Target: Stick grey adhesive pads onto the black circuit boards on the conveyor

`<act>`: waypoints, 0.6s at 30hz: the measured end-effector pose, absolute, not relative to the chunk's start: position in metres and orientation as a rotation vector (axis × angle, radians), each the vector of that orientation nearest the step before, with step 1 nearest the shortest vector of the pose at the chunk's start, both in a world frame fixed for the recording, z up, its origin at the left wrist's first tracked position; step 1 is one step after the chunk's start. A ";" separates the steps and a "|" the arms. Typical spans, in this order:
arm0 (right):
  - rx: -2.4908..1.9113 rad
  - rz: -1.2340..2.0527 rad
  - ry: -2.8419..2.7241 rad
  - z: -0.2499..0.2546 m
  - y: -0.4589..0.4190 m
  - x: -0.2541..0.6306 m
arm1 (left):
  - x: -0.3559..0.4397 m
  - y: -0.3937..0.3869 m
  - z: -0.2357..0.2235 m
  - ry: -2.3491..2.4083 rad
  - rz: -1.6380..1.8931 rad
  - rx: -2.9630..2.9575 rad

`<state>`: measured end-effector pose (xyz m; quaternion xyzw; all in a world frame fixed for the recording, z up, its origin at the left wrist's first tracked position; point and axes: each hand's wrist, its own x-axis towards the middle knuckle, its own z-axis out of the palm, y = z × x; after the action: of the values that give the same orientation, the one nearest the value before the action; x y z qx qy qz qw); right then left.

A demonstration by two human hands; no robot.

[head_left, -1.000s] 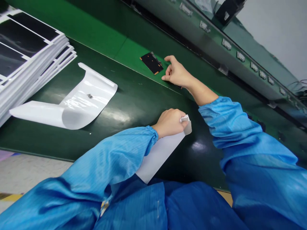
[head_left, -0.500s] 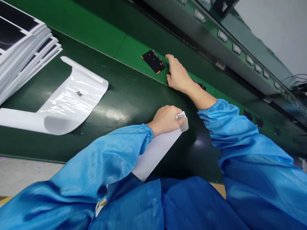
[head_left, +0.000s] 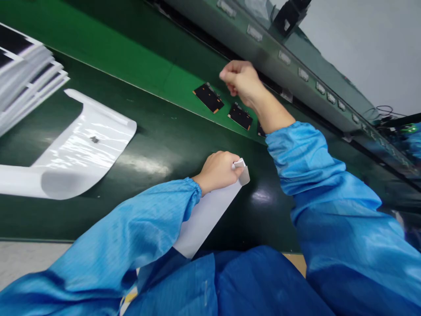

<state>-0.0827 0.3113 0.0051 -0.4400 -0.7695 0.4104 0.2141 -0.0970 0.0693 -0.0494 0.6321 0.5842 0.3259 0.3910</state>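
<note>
My left hand (head_left: 217, 170) rests on the dark green table and is closed around a small white piece (head_left: 239, 164) at the corner of a white sheet (head_left: 203, 217) that lies under my forearm. My right hand (head_left: 241, 80) is raised above the bright green belt (head_left: 138, 57), fingers curled into a loose fist; I cannot make out anything in it. Below it on the belt lie small black flat parts: one part (head_left: 208, 97) to the left, a second part (head_left: 240, 116) beside my wrist, a third partly hidden by my sleeve.
A curled glossy white backing sheet (head_left: 72, 153) lies on the table at left. A stack of white-and-black sheets (head_left: 23, 70) sits at the far left edge. A grey rail with small labels (head_left: 296, 66) runs behind the belt.
My right hand lifted off the belt and curled shut, moving up and away from the black part. A second black part is now uncovered beside the first. My left hand stayed put.
</note>
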 end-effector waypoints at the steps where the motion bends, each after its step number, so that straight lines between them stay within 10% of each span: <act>1: -1.214 1.194 -2.170 0.002 0.305 -0.096 | -0.097 0.069 -0.049 1.479 0.824 1.598; 18: -1.442 1.262 -2.232 -0.024 0.286 -0.104 | -0.097 0.069 -0.051 1.438 0.849 1.602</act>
<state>-0.1036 0.2864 -0.0236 -0.4878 -0.7549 0.4269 0.0995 -0.0969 0.0688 -0.0508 0.6338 0.5688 0.3361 0.4021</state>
